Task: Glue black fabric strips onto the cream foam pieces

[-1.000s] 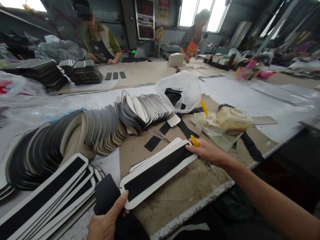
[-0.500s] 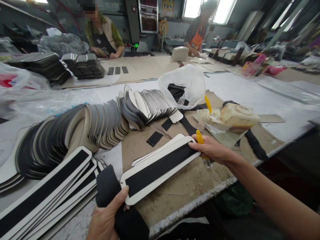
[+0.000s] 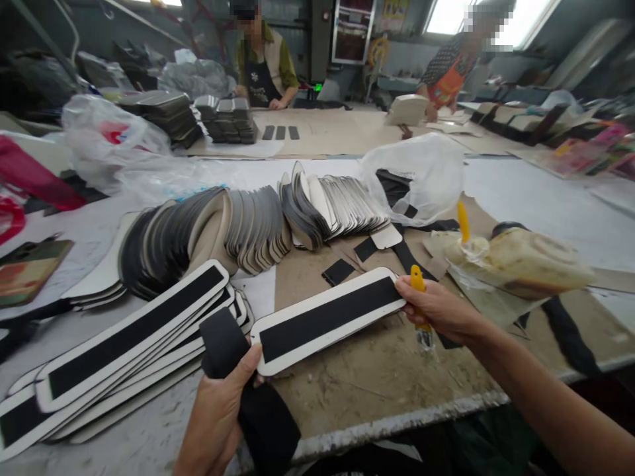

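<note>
A long white panel with rounded ends and a black strip down its middle [image 3: 330, 322] is held between my two hands over the brown work board. My left hand [image 3: 221, 403] pinches its near left end, thumb on top, and also holds a bundle of loose black strips [image 3: 270, 416] that bends over the fingers. At the far right end, my right hand [image 3: 441, 307] grips the panel. The same hand holds a yellow-handled brush [image 3: 417, 284], its bristles pointing down. To the left lies a fanned pile of similar panels [image 3: 139, 337] with black strips.
Behind lies a long row of curved grey and white pieces [image 3: 253, 225]. A plastic bag [image 3: 431, 178] holds black pieces. Right of it lies a glue-stained plastic container [image 3: 536, 258] with a yellow handle [image 3: 463, 221] sticking up. Two co-workers [image 3: 265, 66] stand across the table.
My view has turned left, so the scene sits further right, and a phone-like object now shows at left. Both hands still hold the panel, which covers the white pieces seen behind it before.
</note>
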A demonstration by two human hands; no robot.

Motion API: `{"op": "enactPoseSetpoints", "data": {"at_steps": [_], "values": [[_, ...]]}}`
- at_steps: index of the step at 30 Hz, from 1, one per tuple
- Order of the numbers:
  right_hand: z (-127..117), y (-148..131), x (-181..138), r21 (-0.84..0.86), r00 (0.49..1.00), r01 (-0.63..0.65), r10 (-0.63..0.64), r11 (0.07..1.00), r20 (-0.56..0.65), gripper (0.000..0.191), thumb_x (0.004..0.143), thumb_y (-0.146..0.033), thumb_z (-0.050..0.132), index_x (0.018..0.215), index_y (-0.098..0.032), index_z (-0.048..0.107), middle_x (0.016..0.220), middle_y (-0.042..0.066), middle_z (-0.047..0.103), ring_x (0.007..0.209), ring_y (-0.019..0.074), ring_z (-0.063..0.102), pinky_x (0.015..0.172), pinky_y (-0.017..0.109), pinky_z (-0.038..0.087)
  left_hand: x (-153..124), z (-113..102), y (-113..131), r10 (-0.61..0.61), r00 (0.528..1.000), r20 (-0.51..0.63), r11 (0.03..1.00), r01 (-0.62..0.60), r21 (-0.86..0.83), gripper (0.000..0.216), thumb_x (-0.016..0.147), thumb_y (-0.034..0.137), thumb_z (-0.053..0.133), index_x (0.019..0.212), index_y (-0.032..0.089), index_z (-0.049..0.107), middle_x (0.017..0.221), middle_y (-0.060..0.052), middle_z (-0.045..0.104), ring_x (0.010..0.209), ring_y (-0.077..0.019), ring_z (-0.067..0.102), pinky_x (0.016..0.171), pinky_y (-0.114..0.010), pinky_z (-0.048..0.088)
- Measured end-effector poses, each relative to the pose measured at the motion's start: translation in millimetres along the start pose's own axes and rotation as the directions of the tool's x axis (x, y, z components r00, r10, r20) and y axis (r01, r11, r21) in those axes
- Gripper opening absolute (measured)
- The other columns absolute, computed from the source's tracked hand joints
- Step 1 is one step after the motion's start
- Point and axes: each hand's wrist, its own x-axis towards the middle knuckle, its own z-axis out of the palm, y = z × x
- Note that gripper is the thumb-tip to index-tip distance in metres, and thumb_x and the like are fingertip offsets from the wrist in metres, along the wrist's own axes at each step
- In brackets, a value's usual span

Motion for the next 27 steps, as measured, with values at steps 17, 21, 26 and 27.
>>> {"op": "enactPoseSetpoints", "data": {"at_steps": [17, 21, 26, 27], "values": [[20, -3, 14, -0.551, 0.978, 0.118, -0.193, 0.826, -0.08, 0.038, 0.08, -0.056, 0.058, 0.072, -0.02, 0.049, 0.067, -0.002, 0.048, 0.059, 0.0129, 0.044, 0.051, 0.023, 0.037, 15, -8, -12, -0.011, 0.995, -0.1, 0.998, 0.017, 0.059, 0.033, 0.052, 0.032, 0.085, 0.071, 0.011, 0.068, 0.064, 0.0, 0.064, 0.052, -0.0108, 0.054, 0.044, -0.019, 0.043], [23, -4, 16, -0.595, 0.963, 0.144, -0.251, 0.791, -0.1, 0.036, 0.079, -0.054, 0.058, 0.07, -0.02, 0.05, 0.066, -0.002, 0.048, 0.06, 0.0136, 0.045, 0.056, 0.024, 0.039, 14, -5, -12, -0.038, 0.99, -0.136, 0.998, 0.043, 0.035, 0.032, 0.053, 0.031, 0.085, 0.075, 0.013, 0.07, 0.068, -0.001, 0.068, 0.057, -0.0128, 0.059, 0.05, -0.02, 0.048], [25, -4, 13, -0.572, 0.96, 0.141, -0.253, 0.808, -0.12, 0.036, 0.078, -0.054, 0.059, 0.071, -0.02, 0.051, 0.063, -0.003, 0.045, 0.057, 0.013, 0.042, 0.054, 0.024, 0.037, 13, -3, -12, -0.048, 0.986, -0.158, 0.998, 0.053, 0.03, 0.036, 0.052, 0.03, 0.085, 0.081, 0.014, 0.07, 0.076, -0.002, 0.071, 0.062, -0.0145, 0.061, 0.051, -0.02, 0.049], [25, -5, 13, -0.562, 0.962, 0.14, -0.246, 0.815, -0.117, 0.036, 0.079, -0.054, 0.059, 0.072, -0.02, 0.052, 0.064, -0.003, 0.046, 0.058, 0.013, 0.043, 0.055, 0.024, 0.037, 14, -3, -11, -0.048, 0.986, -0.157, 0.998, 0.054, 0.03, 0.037, 0.052, 0.03, 0.085, 0.082, 0.014, 0.07, 0.077, -0.002, 0.071, 0.063, -0.0148, 0.061, 0.051, -0.02, 0.049]]}}
